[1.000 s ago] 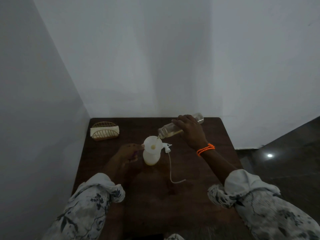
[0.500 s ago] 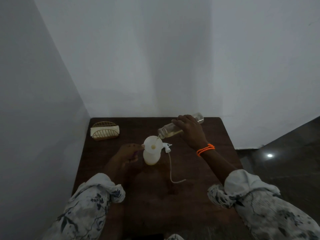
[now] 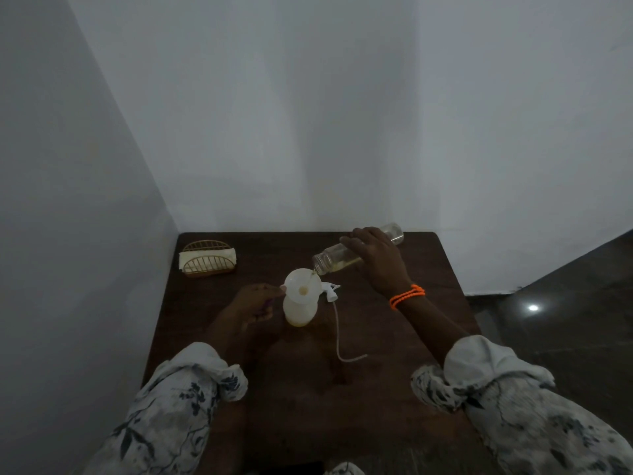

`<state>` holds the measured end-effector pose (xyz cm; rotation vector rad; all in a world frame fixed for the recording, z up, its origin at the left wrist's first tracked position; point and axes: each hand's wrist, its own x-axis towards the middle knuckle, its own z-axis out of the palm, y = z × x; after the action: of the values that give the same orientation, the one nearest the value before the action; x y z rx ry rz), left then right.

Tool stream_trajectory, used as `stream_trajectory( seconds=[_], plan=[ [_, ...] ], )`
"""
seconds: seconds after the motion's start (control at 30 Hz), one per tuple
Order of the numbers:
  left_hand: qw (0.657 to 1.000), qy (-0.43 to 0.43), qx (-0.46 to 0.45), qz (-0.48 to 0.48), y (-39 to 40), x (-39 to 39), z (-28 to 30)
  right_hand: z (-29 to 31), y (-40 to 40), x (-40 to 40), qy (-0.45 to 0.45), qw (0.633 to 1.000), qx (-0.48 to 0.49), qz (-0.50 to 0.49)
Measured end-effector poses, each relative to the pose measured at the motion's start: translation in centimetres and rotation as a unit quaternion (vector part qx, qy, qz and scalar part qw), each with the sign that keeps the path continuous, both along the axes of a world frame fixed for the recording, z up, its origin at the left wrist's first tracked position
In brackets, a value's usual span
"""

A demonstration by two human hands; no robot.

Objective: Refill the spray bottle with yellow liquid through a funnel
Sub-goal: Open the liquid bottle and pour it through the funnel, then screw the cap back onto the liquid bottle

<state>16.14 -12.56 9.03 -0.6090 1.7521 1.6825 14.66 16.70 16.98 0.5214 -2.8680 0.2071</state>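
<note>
Centrally, spray bottle [image 3: 299, 309] upright mid-tabletop [image 3: 394, 389], white funnel [image 3: 302, 285] in its neck. Left hand [image 3: 247, 307] at 9 o'clock, fingers pinching funnel rim. Right hand [image 3: 376, 260] at 1 o'clock, fingers wrapped round tilted clear bottle [image 3: 334, 258], mouth over funnel. Detached sprayer head [image 3: 329, 291] at 3 o'clock

- A dark wooden table [image 3: 394, 389] stood in the corner of two pale walls.
- A napkin holder [image 3: 207, 259] sat near its far left corner.
- A white bottle [image 3: 299, 308] stood upright near the middle, with a funnel [image 3: 301, 286] in its neck.
- A white spray head [image 3: 329, 291] lay just right of the bottle, its tube [image 3: 339, 334] trailing toward the near edge.
</note>
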Motion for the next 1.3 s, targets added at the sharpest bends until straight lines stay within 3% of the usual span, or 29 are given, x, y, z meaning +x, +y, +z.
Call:
stream_trajectory(
  seconds=[0.47, 0.8, 1.03, 1.2, 1.3],
  plan=[
    [1.0, 0.001, 0.004, 0.003, 0.2, 0.5, 1.1, -0.2, -0.2, 0.0, 0.003, 1.0, -0.014, -0.001],
    [1.0, -0.006, 0.0, 0.005, 0.1, 0.6, 1.2, -1.4, -1.1, 0.9, -0.042, 0.998, -0.048, -0.012],
    [0.99, -0.017, 0.005, 0.137, -0.3, -0.2, 0.9, -1.4, -2.1, 1.3, -0.053, 0.992, -0.107, -0.031],
    [0.954, -0.015, 0.133, 0.268, -0.6, -1.7, 2.8, -0.7, -2.8, 0.8, -0.074, 0.977, -0.191, -0.053],
    [0.934, 0.003, 0.193, 0.3, -0.1, -3.0, 5.2, 0.2, -3.6, 0.2, -0.086, 0.963, -0.247, -0.063]
  ],
)
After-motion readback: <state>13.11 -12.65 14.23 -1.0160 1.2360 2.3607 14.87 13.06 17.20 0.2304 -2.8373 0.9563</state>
